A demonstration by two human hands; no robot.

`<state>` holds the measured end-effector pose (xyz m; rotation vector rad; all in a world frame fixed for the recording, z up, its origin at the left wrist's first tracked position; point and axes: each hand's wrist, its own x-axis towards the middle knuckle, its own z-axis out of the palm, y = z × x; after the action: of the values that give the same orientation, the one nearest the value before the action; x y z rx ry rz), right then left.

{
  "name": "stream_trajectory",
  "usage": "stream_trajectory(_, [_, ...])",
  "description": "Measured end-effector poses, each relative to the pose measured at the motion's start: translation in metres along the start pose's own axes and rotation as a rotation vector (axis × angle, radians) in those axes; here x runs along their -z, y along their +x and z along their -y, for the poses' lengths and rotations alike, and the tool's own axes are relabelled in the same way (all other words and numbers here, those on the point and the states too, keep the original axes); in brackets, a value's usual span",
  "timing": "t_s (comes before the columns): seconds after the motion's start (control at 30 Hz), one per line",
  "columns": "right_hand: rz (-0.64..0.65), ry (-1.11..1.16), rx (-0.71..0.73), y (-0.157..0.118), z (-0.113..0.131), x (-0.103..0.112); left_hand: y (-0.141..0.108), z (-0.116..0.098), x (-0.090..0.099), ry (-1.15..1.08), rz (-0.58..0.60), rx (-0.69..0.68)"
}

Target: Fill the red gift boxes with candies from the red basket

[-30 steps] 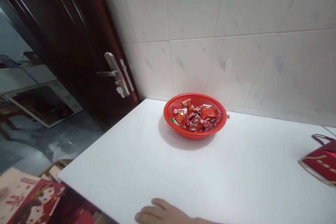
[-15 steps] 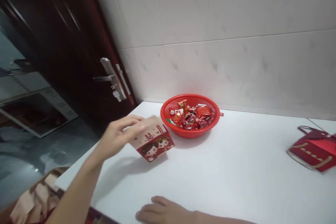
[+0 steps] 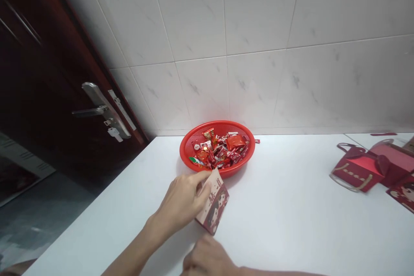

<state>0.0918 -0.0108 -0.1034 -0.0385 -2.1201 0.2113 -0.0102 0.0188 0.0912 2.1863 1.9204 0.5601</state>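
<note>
My left hand [image 3: 186, 198] pinches the upper edge of a red and cream printed paper box [image 3: 217, 206], which is tilted over the white table just in front of the red basket. Close below the box is my right hand [image 3: 208, 256], its fingers curled and blurred; whether they hold anything is hidden. The red plastic basket [image 3: 184, 148] stands near the wall. Many wrapped sweets [image 3: 223, 151], mostly red, lie inside it.
At the right of the white table [image 3: 281, 207] stands a dark red box with cord handles [image 3: 357, 172], beside more red printed boxes [image 3: 404, 192]. A tiled wall [image 3: 258, 90] runs behind. A dark door with a silver handle [image 3: 103, 110] is at the left.
The view has turned to the right. My left hand has brought the box nearer to my right hand and turned it. My right hand's spread fingers have curled in.
</note>
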Motion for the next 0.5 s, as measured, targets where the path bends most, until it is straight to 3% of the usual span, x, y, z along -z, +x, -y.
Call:
stream_trajectory(0.07, [-0.228,-0.041,-0.043,0.012,-0.005,0.018,-0.005,-0.005,0.005,-0.110,0.046,0.066])
stream_trajectory(0.17, [-0.341,-0.121,-0.078,0.027,-0.010,0.045,-0.008,-0.006,0.010,-0.295,0.139,0.144])
stream_trajectory(0.3, [-0.301,-0.198,-0.168,0.027,-0.017,0.068,-0.006,0.000,0.007,-0.561,0.284,0.246])
stream_trajectory(0.5, [-0.165,-0.228,-0.368,0.022,-0.034,0.090,0.001,0.007,0.004,-0.814,0.337,0.291])
